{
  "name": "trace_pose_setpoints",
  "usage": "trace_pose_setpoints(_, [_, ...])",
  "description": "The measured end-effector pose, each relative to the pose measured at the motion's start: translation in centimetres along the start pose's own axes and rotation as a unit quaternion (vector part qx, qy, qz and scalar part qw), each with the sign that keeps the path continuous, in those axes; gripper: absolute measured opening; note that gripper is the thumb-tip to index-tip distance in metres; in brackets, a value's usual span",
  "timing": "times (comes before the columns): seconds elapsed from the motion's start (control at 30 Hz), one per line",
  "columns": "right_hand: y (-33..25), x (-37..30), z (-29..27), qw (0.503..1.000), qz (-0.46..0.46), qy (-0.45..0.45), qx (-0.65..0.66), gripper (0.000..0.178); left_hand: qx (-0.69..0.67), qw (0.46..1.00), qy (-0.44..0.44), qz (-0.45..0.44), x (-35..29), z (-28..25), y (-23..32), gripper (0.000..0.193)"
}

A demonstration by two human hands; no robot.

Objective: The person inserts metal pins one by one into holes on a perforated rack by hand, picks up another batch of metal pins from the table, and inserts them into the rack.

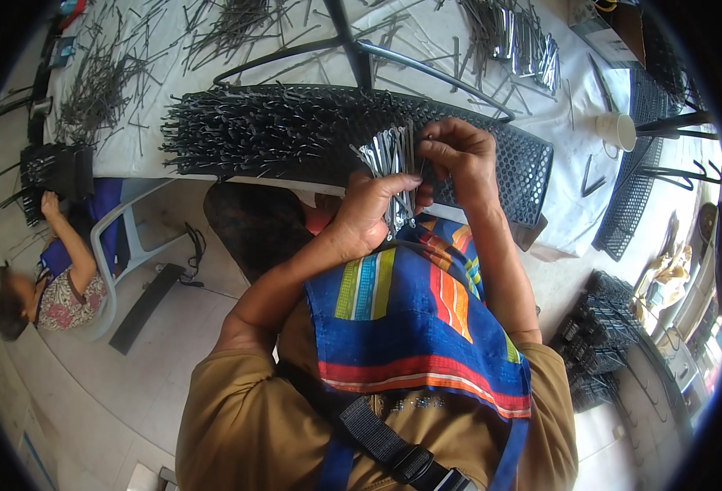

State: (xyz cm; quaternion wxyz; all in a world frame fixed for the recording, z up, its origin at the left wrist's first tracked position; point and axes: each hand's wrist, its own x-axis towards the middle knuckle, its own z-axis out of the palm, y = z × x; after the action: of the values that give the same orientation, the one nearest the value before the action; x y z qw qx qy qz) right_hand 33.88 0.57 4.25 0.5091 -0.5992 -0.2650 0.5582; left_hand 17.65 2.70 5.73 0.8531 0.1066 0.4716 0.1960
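Note:
My left hand (367, 209) is closed around a fanned bunch of thin, shiny metal rods (391, 151) with small knobbed ends, the thumb lying across them. Just right of the bunch, my right hand (462, 159) is pinched, with what looks like one thin rod between thumb and fingers. Both hands are over the near edge of a long black perforated rack (512, 168). Its left and middle part is packed with upright dark rods (246, 131), while bare holes show at its right end. The fingers of my left hand are partly hidden behind the bunch.
Loose rods (99, 102) lie scattered over the white-covered table (570, 221), with a shiny pile (512, 37) at the back. A pale cup (615, 129) stands at right. Another person (58, 282) handles a black rack at far left. Black racks (598, 335) are stacked at lower right.

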Motion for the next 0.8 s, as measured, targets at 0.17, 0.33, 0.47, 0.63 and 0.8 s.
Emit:
trace_pose_setpoints(0.17, [-0.4,-0.3,-0.4,0.975,-0.141,0.168,0.03,0.006,0.01,0.999,0.039,0.027,-0.3,0.4,0.0,0.013])
trace_pose_setpoints(0.33, [-1.7,0.4,0.0,0.916,-0.303,0.253,-0.066,0.009,0.052,0.995,0.021,0.086,0.3,-0.3,-0.9,0.021])
trace_pose_setpoints(0.47, [-1.1,1.2,0.2,0.849,-0.368,0.268,-0.269,0.01,0.036,0.997,0.021,0.062,0.3,-0.1,-0.6,0.022])
trace_pose_setpoints(0.63, [-1.2,2.2,0.9,0.801,-0.4,0.172,-0.411,0.011,0.026,0.998,0.034,0.037,0.2,-0.1,-0.2,0.019])
trace_pose_setpoints(0.8, [-1.4,1.8,1.0,0.758,-0.378,0.139,-0.513,0.01,0.042,0.997,0.034,0.058,0.5,-0.5,-0.5,0.018])
